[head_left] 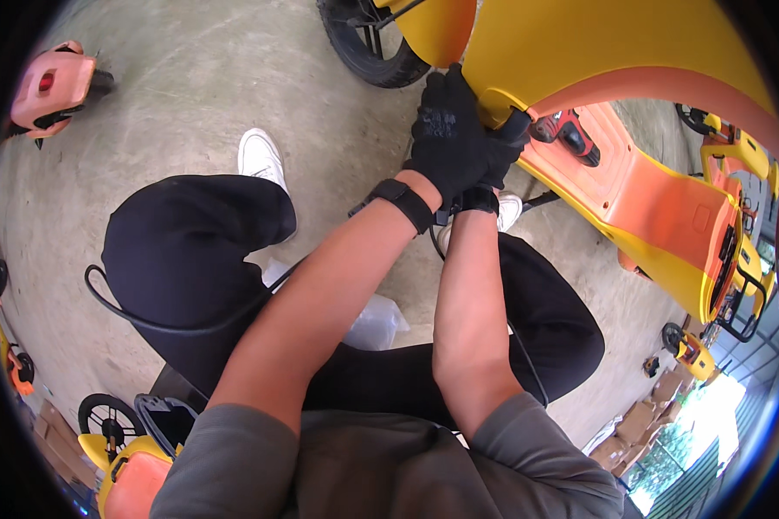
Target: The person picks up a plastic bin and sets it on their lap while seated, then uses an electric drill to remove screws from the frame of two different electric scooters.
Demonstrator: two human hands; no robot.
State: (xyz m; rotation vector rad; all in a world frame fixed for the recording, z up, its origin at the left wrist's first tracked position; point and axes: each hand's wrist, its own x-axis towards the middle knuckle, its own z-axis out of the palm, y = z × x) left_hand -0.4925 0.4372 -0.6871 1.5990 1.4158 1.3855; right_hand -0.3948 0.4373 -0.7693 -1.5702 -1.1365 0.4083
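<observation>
My left hand (pixel 448 130), in a black work glove, reaches up to the lower edge of the yellow scooter body panel (pixel 597 35). Its back faces up and its fingers look stretched out, the tips at the panel's edge; the palm is hidden. Close against it, partly behind, is my right hand (pixel 504 149), also in a black glove. The right fingers are bent beside the panel's lower corner, and whatever they hold is hidden. Both wrists wear black bands. A red-and-black power drill (pixel 571 138) lies on the scooter's orange footboard (pixel 627 177), just right of my hands.
The scooter's black front wheel (pixel 381 52) stands on the concrete floor. A clear plastic bag (pixel 374 324) lies between my legs. An orange scooter (pixel 56 91) is at far left. Other yellow scooters (pixel 740 156) stand at right; cardboard boxes (pixel 645 419) are at lower right. A black cable (pixel 182 329) crosses my left leg.
</observation>
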